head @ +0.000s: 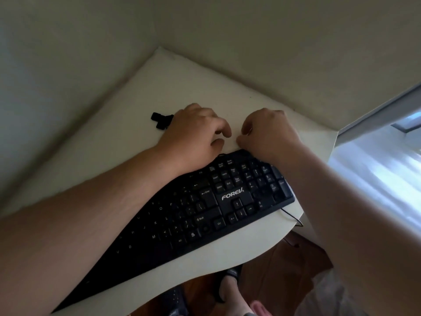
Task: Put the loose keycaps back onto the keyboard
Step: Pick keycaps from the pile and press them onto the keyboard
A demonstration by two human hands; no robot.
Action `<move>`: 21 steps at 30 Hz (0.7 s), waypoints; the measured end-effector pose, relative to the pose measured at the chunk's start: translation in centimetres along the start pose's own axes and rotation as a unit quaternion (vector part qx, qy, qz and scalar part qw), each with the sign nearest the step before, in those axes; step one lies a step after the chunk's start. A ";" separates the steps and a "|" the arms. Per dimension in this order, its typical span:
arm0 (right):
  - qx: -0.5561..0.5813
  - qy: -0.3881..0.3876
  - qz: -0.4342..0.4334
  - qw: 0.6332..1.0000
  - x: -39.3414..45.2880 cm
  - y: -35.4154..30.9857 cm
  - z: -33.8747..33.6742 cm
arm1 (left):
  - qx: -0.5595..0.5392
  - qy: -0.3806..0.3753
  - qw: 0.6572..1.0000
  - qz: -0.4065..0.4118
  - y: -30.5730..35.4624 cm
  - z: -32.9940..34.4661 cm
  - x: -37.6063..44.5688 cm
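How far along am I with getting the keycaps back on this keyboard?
Most visible keys on the keyboard look seated. Both hands, left hand and right hand, are beyond its far edge; whether either holds a cap is hidden. Loose keycaps lie on the table.

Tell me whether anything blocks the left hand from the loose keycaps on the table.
Nothing visible does. The loose keycaps lie on the table right against the outer edge of the left hand, beyond the keyboard. The hand itself hides part of the pile.
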State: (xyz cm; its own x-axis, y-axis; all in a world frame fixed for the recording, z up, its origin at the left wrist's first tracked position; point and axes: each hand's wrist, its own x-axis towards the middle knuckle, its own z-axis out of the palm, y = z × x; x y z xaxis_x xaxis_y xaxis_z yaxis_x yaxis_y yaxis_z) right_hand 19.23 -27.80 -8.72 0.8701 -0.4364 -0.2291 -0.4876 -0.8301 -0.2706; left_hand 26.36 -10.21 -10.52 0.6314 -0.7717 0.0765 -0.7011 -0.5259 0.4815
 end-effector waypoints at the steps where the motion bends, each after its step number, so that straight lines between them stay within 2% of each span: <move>1: 0.015 0.009 -0.013 1.000 -0.1 0.0 0.0 | -0.010 -0.001 1.000 0.001 -0.1 -0.1 -0.1; 3: 0.097 0.029 -0.037 0.994 -0.6 0.0 -0.1 | -0.042 0.000 0.999 0.005 -0.2 -0.3 -0.3; 5: 0.259 0.036 -0.028 0.965 -1.5 -0.2 -0.2 | -0.094 0.009 0.996 0.009 0.0 -0.8 -0.6; 7: 0.453 -0.001 0.002 0.891 -2.7 -0.3 -0.2 | -0.142 0.030 0.989 0.008 0.4 -1.3 -1.1; 9: 0.601 -0.076 0.024 0.795 -3.8 -0.2 -0.2 | -0.172 0.059 0.983 0.011 0.9 -1.7 -1.7; 11: 0.691 -0.142 0.029 0.708 -4.7 0.1 -0.1 | -0.190 0.081 0.978 0.013 1.2 -2.2 -2.3; 12: 0.713 -0.163 0.026 0.682 -5.0 0.2 0.1 | -0.196 0.086 0.977 0.014 1.4 -2.3 -2.5; 15: 0.738 -0.181 0.014 0.650 -5.7 0.2 0.5 | -0.203 0.084 0.976 0.011 1.5 -2.7 -2.9; 21: 0.740 -0.182 0.024 0.647 -5.8 -0.2 0.9 | -0.200 0.079 0.977 0.005 1.1 -3.2 -3.4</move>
State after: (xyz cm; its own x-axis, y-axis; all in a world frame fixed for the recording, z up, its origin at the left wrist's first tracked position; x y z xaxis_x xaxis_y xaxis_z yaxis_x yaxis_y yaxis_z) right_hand 14.21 -24.85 -8.15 0.9084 -0.1157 -0.4017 -0.2815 0.5411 -0.7924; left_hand 24.48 -7.05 -7.43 0.6902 -0.6947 0.2025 -0.5427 -0.3117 0.7800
